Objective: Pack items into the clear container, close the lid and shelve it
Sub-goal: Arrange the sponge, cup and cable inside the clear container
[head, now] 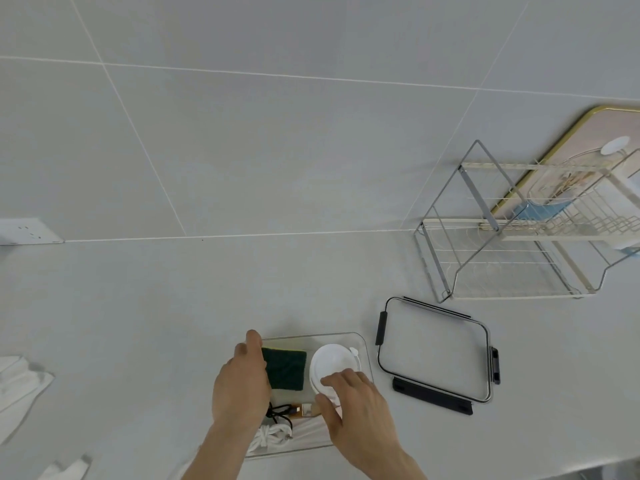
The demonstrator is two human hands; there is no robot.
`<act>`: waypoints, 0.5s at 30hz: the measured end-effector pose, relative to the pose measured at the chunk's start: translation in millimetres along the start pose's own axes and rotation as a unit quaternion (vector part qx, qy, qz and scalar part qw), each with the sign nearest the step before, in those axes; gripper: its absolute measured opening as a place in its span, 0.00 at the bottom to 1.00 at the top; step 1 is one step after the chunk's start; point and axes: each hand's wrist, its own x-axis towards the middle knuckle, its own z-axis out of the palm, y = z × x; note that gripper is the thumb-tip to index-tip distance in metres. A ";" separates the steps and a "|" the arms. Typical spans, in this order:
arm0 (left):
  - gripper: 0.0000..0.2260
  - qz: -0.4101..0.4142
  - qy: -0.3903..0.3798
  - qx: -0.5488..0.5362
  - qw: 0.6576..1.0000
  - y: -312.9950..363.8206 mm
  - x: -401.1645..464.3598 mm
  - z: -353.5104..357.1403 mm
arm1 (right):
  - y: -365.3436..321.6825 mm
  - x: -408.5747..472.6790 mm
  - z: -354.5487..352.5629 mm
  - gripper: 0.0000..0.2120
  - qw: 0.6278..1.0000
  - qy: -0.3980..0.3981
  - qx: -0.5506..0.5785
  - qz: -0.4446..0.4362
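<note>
Two bare hands work inside the clear container (360, 341) at the counter's (173, 306) near edge; my left hand (240, 386) lies flat, fingers loose, on the green scouring sponge (285, 368); my right hand (353, 410) pinches the white round lid (332, 363); the clear snap lid (436, 355) lies just beside it, below the wire rack (512, 244).

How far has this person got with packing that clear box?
Partly packed: a green sponge, a white cord and a black cable lie in the clear box. Both hands are in it, the right hand on a white round lid. The box's lid lies beside it; closing and shelving remain.
</note>
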 end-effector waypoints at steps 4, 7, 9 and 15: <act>0.18 0.092 0.003 0.094 0.991 -5.2 -2.6 5.2 | -6.3 9.6 2.2 0.09 0.999 0.042 -0.006 -0.027; 0.21 0.186 -0.006 0.146 0.972 -8.7 -7.5 8.0 | -11.0 17.6 10.6 0.12 0.998 0.042 -0.015 -0.054; 0.23 0.198 -0.028 0.156 0.967 -13.7 -8.4 11.2 | -13.6 21.3 17.9 0.14 0.996 0.022 -0.029 -0.087; 0.24 0.199 -0.046 0.176 0.963 -23.2 -4.2 12.6 | -18.3 26.0 37.9 0.18 0.980 -0.026 -0.127 -0.149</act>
